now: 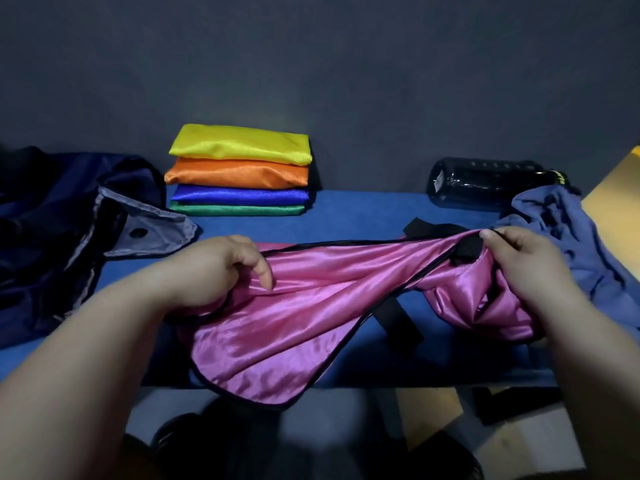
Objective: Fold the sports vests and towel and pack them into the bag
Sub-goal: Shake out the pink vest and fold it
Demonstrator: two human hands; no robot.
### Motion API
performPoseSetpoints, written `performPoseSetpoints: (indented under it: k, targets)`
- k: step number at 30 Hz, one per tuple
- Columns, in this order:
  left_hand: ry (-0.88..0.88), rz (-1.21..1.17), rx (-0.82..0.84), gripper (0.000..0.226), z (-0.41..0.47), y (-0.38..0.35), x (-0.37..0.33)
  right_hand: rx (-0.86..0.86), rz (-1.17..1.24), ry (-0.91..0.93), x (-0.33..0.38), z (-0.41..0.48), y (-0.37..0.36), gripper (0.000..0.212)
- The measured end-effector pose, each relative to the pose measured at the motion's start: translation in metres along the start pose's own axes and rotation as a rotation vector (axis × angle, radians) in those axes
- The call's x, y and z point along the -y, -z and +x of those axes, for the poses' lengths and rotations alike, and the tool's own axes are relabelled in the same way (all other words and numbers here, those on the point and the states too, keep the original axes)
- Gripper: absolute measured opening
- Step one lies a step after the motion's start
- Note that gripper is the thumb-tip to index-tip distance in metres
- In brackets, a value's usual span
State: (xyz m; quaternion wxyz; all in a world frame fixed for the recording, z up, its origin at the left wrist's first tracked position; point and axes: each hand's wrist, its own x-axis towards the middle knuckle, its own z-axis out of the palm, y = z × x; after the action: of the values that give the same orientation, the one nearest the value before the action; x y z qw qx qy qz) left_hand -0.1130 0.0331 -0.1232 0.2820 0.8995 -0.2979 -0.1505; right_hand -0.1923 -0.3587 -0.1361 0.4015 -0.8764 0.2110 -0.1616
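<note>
Pink vest (304, 306): unfolded, shiny, black-edged; it is stretched between both hands over the near half of the blue table (363, 209), and its lower lobe hangs past the table's near edge.
Vest against fingers: the left end is bunched inside the left hand's curl. The upper right edge runs taut up to the right hand's fingertips, and the rest of that end sags in folds beneath the right palm.
Left hand (214, 268): fingers curled round the gathered fabric and gripping it, the thumb (265, 271) pointing down across the pink surface.
Right hand (526, 258): fingertips (488, 234) pinching the black trim at the top edge, just beside a black tab (467, 247).
Black strap (398, 317): lying on the table under the gap in the vest, between the two hands.
Folded vests: a stack at the back of the table against the wall, with yellow (242, 143) on top, then orange (239, 173), blue (242, 195) and green (239, 209) at the bottom. The stack sits well apart from the hands.
Bag (69, 220): dark navy, lying slumped at the left end of the table, its grey-lined flap turned out toward the left hand.
Towel (571, 237): blue-grey and crumpled at the right end, touching the right hand's far side.
Bottle (485, 183): dark and translucent, lying on its side behind the towel.
</note>
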Motion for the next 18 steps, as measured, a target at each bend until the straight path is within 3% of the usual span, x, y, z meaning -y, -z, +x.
performPoseSetpoints:
  k: [3,7,9,13,18]
  targets:
    - [0.000,-0.028,-0.016,0.065,-0.003,0.000,-0.008,-0.040,-0.005,-0.026,0.000,0.000,0.001,0.025]
    - [-0.032,-0.189,-0.044,0.040,-0.007,0.007,-0.002,-0.046,-0.018,-0.025,0.001,-0.001,0.003,0.026]
    - [-0.034,-0.235,-0.061,0.041,-0.008,0.008,0.001,-0.049,-0.023,-0.024,0.001,-0.002,0.004,0.026]
    - [0.016,-0.035,-0.143,0.053,-0.008,0.006,0.006,-0.045,-0.032,-0.014,0.002,-0.003,0.004,0.025]
    - [0.126,0.000,-0.104,0.031,-0.008,0.009,0.012,-0.043,-0.050,-0.016,0.003,-0.003,0.004,0.024]
